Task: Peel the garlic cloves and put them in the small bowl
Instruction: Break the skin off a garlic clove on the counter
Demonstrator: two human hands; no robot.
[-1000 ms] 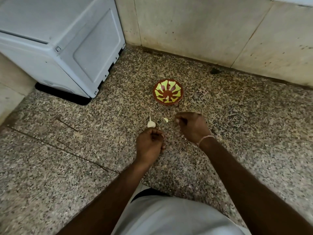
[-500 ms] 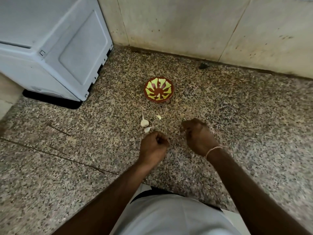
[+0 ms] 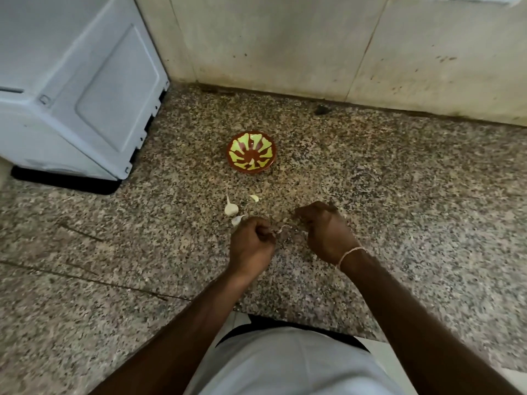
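The small red-brown bowl (image 3: 251,152) with a yellow-green pattern stands on the speckled granite counter (image 3: 413,195), beyond my hands. Two unpeeled garlic cloves (image 3: 230,208) (image 3: 238,220) and a small pale piece (image 3: 254,198) lie between the bowl and my left hand (image 3: 251,245). That hand is a closed fist around a clove that I can barely see. A thin strip of garlic skin (image 3: 283,228) runs from it to my right hand (image 3: 325,232), which pinches the strip's other end. The two hands are a few centimetres apart.
A white appliance (image 3: 85,95) fills the back left corner. A tiled wall (image 3: 285,38) runs along the back, with a dark spot (image 3: 322,110) at its foot. The counter's front edge (image 3: 285,317) is just before my body.
Both hands have drawn back from the loose cloves toward me and a little apart. A strip of skin now stretches between them, and a second loose clove has come into view.
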